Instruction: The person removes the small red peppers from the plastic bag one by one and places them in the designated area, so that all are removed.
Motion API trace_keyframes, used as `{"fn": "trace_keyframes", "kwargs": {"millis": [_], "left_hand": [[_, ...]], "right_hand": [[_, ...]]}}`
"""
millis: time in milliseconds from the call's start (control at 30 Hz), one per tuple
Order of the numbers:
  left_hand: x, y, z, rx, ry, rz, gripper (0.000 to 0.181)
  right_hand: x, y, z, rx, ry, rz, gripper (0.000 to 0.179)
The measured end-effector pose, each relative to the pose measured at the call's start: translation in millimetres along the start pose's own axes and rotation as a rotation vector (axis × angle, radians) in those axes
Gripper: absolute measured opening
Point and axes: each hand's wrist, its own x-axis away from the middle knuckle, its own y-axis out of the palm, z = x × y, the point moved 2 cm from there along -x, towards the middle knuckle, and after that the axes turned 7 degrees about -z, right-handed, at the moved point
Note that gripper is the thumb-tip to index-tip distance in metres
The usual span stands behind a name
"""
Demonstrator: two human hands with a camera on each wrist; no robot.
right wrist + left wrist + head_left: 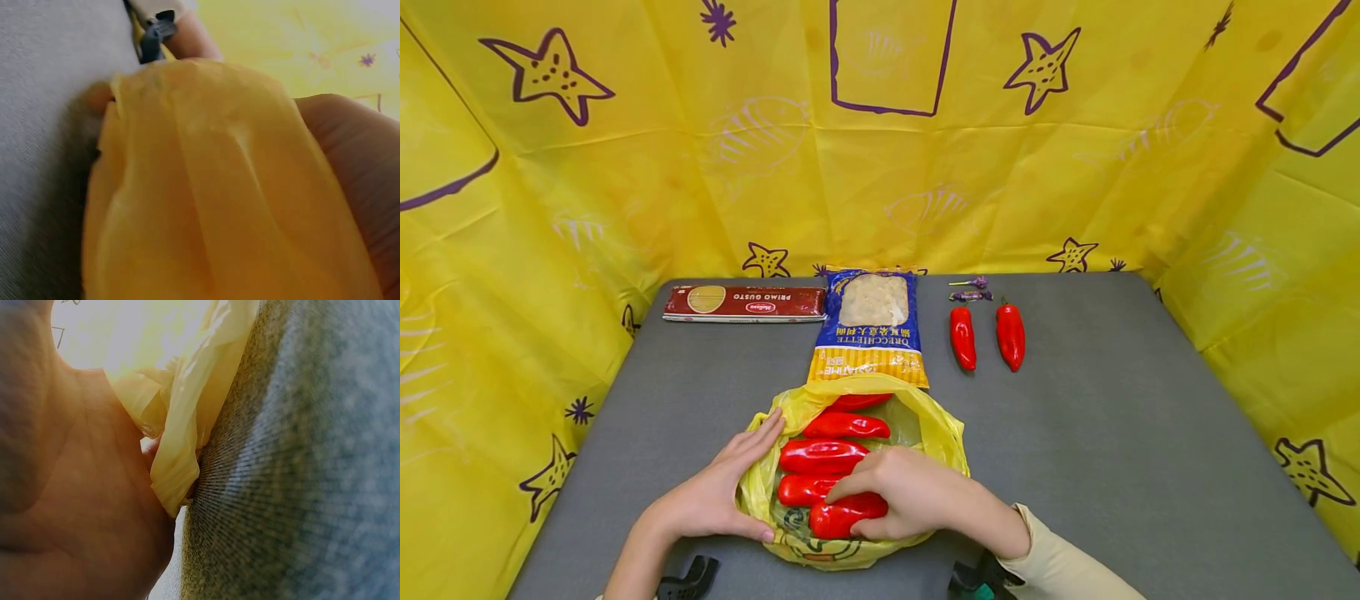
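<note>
A yellow plastic bag (pixel 951 437) stands with its mouth spread at the front middle of the table. Several shiny red peppers lie in it, stacked in a row crosswise. My left hand (pixel 718 492) rests against the bag's left side, fingers extended along the rim and thumb near the front. Reaching inside over the right rim, my right hand (pixel 910 492) has its fingers and thumb around the nearest red pepper (pixel 835 518). In the left wrist view, a fold of the bag (pixel 175 469) lies beside the palm. Bag film (pixel 219 187) hides the right fingers in the right wrist view.
Behind the bag lies a blue and yellow orecchiette packet (pixel 868 333), with a dark red pasta pack (pixel 745 303) to its left. Two red peppers (pixel 962 337) lie to the right, below small purple-wrapped candies (pixel 972 295). Yellow cloth (pixel 880 192) surrounds the grey table (pixel 1112 433).
</note>
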Motion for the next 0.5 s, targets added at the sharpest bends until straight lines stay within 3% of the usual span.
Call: {"fn": "trace_keyframes", "kwargs": {"millis": [267,500], "left_hand": [[-0.4,0.6,0.9,-0.023,0.028,0.013,0.133],[-0.2,0.5,1.9,-0.049,0.035,0.018,0.133]], "right_hand": [[9.5,-19.8,5.0,-0.08,0.044,0.123,0.038],[17.8,-32.5,11.5,-0.156,0.064,0.38,0.039]]}}
